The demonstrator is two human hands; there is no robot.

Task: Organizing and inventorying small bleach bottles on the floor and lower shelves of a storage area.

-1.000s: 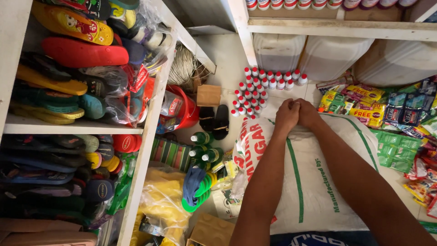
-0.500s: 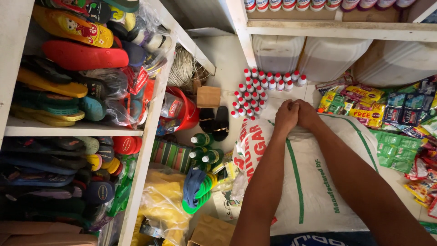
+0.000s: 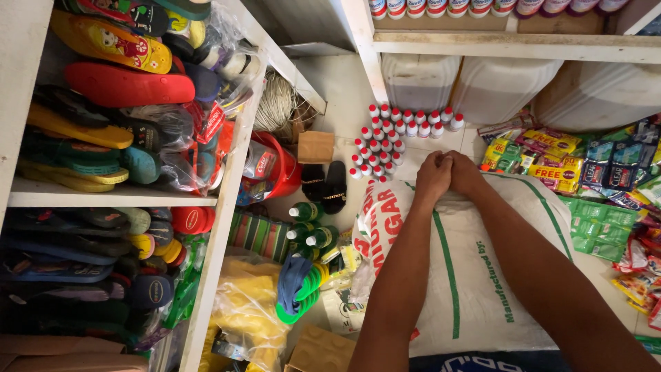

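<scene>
I see both hands bunching the sack's top edge: left hand (image 3: 434,178) and right hand (image 3: 464,173) touching, fingers curled tight on the gathered mouth of the white sack (image 3: 475,275), standing on the floor beside small red-capped bottles (image 3: 392,138). Next likely needs firm twisting grip.

Layout: hands on sack, stock all around.
Both hands (image 3: 447,176) meet on the sack's (image 3: 475,275) far end. Small bottles (image 3: 385,138) stand just beyond it, jugs (image 3: 468,83) behind those under the shelf (image 3: 516,45). Sandal rack (image 3: 117,196) left, sachet packs (image 3: 592,165) right.
</scene>
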